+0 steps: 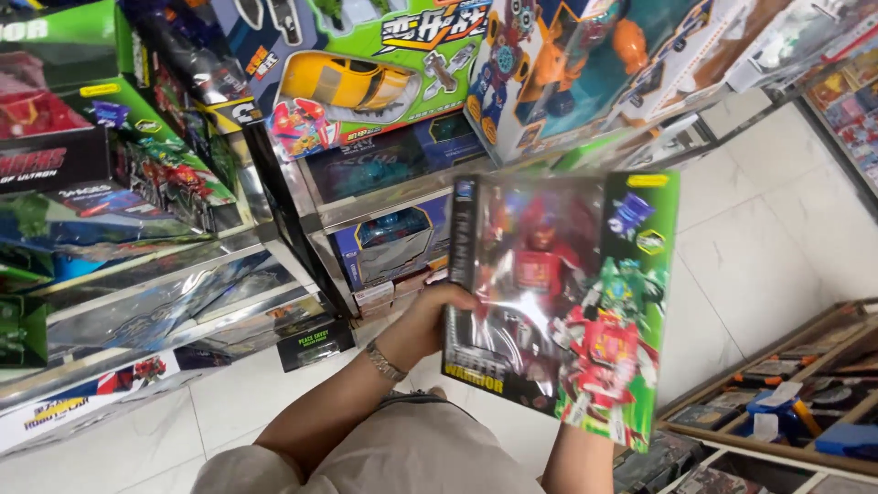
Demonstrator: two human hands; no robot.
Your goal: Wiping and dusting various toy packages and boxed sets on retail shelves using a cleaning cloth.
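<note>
Head view | tall windowed cardboard toy box with red robot figure and green side panel (562, 302) held upright over white tiled floor (750, 265) | left hand (430, 320) fingers wrapped round left edge | right hand hidden behind lower corner, grip unclear | long axis near vertical

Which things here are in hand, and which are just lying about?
In hand:
- robot toy box, red and green, clear front
- left hand gripping its left edge
- right hand: hidden behind the box

Lying about:
- yellow car toy box on the shelf
- stacked toy boxes at left
- wooden tray of small items
</note>
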